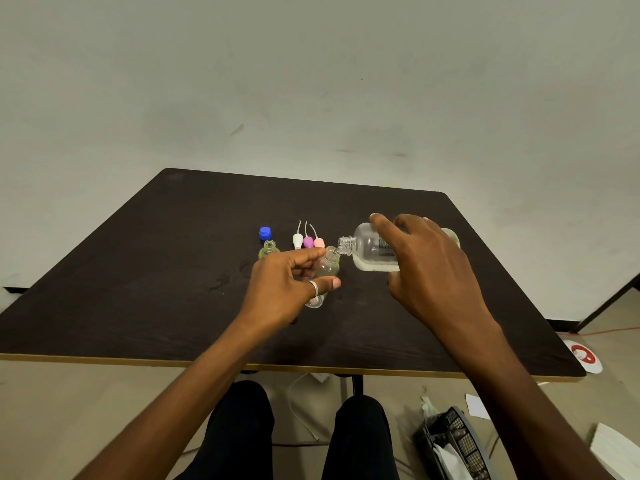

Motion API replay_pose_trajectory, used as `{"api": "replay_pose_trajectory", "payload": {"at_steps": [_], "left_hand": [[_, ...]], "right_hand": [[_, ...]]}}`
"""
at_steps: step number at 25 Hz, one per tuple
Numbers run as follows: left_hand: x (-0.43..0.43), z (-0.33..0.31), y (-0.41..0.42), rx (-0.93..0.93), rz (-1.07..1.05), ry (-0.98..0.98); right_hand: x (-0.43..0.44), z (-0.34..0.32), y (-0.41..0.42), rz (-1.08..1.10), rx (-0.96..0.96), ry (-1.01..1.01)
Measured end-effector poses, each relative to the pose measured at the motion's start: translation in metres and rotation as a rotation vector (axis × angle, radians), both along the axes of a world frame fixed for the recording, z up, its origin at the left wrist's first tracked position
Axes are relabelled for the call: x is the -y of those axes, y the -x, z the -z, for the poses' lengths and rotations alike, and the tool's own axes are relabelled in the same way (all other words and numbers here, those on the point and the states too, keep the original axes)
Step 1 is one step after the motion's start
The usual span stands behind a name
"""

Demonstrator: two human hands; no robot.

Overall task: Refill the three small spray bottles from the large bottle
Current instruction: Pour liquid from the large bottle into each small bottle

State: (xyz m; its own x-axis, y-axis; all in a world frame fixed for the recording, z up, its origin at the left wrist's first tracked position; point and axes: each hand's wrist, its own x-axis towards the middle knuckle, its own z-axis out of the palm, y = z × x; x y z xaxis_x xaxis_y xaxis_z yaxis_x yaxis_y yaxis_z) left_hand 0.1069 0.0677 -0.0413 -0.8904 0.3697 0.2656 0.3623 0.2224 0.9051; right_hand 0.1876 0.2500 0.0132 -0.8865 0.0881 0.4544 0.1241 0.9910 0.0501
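Note:
My right hand (429, 268) grips the large clear bottle (372, 249), tipped on its side with its open neck pointing left. My left hand (287, 282) holds a small clear spray bottle (329, 265) between thumb and fingers, its open mouth right under the large bottle's neck. A second small bottle (269, 249) with yellowish liquid stands open behind my left hand. Part of a clear bottle (316, 301) shows under my left fingers. Three spray heads, white (297, 240), purple (308, 241) and pink (318, 242), lie in a row with their tubes pointing away.
A blue cap (265, 232) sits on the dark table (138, 289) behind the yellowish bottle. Faint wet marks show on the tabletop left of my left hand. On the floor at the right are a black mesh basket (457, 441) and white papers (616, 445).

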Motion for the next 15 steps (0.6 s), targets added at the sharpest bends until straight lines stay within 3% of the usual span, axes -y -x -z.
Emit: {"api": "replay_pose_trajectory", "payload": {"at_steps": [15], "left_hand": [[0.0005, 0.0018, 0.0011, -0.006, 0.003, 0.003]], "right_hand": [[0.0018, -0.0025, -0.0017, -0.001, 0.002, 0.000]]}}
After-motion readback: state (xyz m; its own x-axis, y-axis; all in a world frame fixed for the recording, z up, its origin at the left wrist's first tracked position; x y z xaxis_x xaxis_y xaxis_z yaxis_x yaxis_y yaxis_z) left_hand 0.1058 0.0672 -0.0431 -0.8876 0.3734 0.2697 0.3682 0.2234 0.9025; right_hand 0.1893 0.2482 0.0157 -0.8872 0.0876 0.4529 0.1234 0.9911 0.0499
